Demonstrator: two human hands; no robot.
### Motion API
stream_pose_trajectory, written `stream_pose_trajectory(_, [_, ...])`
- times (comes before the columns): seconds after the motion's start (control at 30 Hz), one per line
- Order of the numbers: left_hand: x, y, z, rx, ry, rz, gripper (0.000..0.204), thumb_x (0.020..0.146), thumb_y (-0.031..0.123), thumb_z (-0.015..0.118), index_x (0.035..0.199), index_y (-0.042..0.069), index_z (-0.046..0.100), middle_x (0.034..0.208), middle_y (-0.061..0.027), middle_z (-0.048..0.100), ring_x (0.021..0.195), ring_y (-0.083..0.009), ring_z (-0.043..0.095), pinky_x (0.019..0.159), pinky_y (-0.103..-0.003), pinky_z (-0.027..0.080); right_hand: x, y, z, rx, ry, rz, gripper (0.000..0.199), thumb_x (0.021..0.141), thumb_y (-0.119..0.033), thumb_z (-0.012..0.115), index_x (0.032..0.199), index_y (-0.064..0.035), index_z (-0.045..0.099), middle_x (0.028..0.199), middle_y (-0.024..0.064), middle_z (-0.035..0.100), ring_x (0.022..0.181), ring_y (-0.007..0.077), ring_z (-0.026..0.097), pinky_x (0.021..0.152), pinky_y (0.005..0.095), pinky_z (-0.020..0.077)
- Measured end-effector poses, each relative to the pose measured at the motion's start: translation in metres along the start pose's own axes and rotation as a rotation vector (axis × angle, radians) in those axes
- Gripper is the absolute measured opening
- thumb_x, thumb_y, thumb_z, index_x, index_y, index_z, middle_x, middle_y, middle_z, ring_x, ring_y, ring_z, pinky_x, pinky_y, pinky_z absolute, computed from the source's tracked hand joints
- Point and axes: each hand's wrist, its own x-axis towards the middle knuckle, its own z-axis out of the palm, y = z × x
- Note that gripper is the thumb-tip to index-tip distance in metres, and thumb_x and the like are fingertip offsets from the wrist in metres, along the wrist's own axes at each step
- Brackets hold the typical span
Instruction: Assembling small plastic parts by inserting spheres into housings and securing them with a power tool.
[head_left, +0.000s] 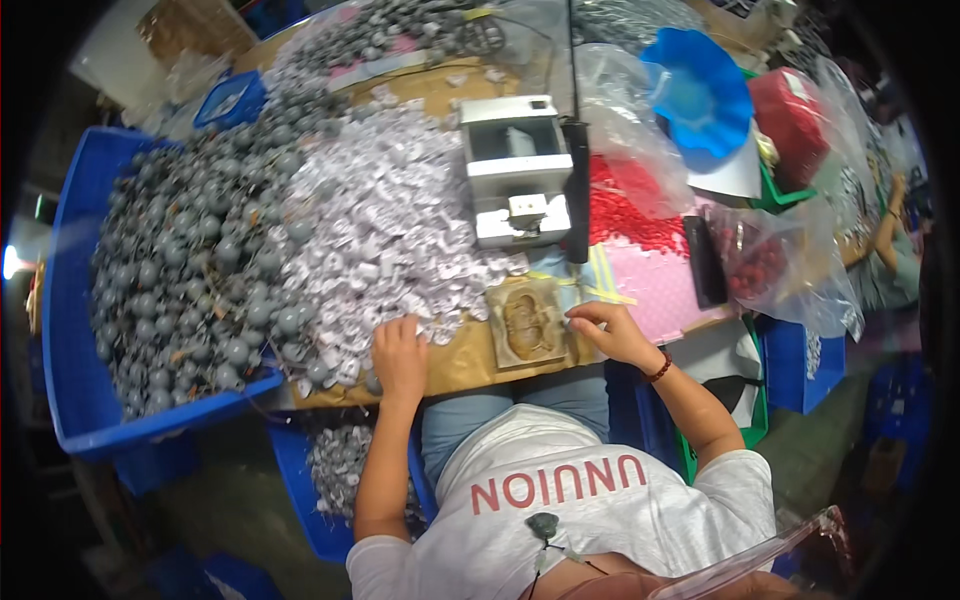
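My left hand (400, 358) rests at the near edge of a large heap of small white plastic parts (385, 220), its fingers bent and held together. What they hold, if anything, is too small to make out. Just right of a tan, block-shaped mold (525, 322) with a rounded hollow, my right hand (615, 335) has its thumb and forefinger pinched together. A tiny pale bit shows at those fingertips, but its kind is unclear. The mold lies on brown paper (455, 358) at the table's front edge, between my two hands.
A blue bin (75, 300) of round grey parts (200, 260) stands left. Behind the mold is a white and grey device (515, 170). Red pieces (625, 205), a black case (705, 262) and a plastic bag (790, 265) lie right. A blue wavy-rimmed bowl (700, 95) stands farther back.
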Motion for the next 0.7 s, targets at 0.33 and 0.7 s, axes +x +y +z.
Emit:
stream_pose_trajectory(0.33, [0.019,0.105,-0.01,-0.325,-0.169,0.4,0.033,0.074,0.001,0.073,0.106,0.007,0.065,0.104,-0.012,0.062,0.105,-0.034,0.058,0.09,-0.047,0.046,0.06,0.066,-0.092,-0.895,0.477,-0.121,0.009,0.089,-0.012,0.062,0.092,-0.0039,0.065,0.094,0.0158,0.062,0.093,0.0357,0.062,0.078,0.0453,0.0529])
stream_pose_trajectory(0.7, [0.028,0.124,0.05,-0.183,-0.171,0.436,0.03,0.079,0.005,0.064,0.109,0.008,0.068,0.1,-0.007,0.062,0.104,-0.0284,0.057,0.084,-0.043,0.046,0.077,0.083,-0.103,-1.12,0.295,-0.26,0.01,0.085,-0.005,0.057,0.092,-0.0017,0.062,0.1,0.0175,0.06,0.098,0.0348,0.06,0.081,0.0421,0.0539])
